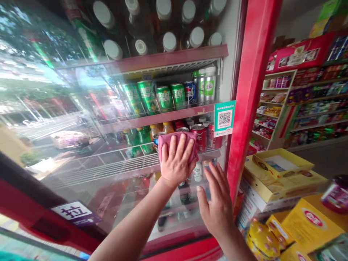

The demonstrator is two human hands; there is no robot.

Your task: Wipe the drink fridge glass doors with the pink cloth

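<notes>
My left hand [175,159] presses a folded pink cloth [193,140] flat against the glass door [89,152] of a drinks fridge, its fingers laid over the cloth. Lower and to the right, my right hand [217,199] holds nothing. Its fingers are stretched and apart, close to the glass; I cannot tell whether they touch it. Behind the glass stand green cans [164,98], a blue can [190,92] and red cans [200,137] on wire shelves, partly hidden by the cloth and my left hand.
The red door frame [248,87] runs up the right side, with a QR code sticker [224,119] beside it. A pull sign [74,213] is at lower left. Yellow boxes [312,221] and an open carton [282,162] are stacked at right, before stocked shelves [320,105].
</notes>
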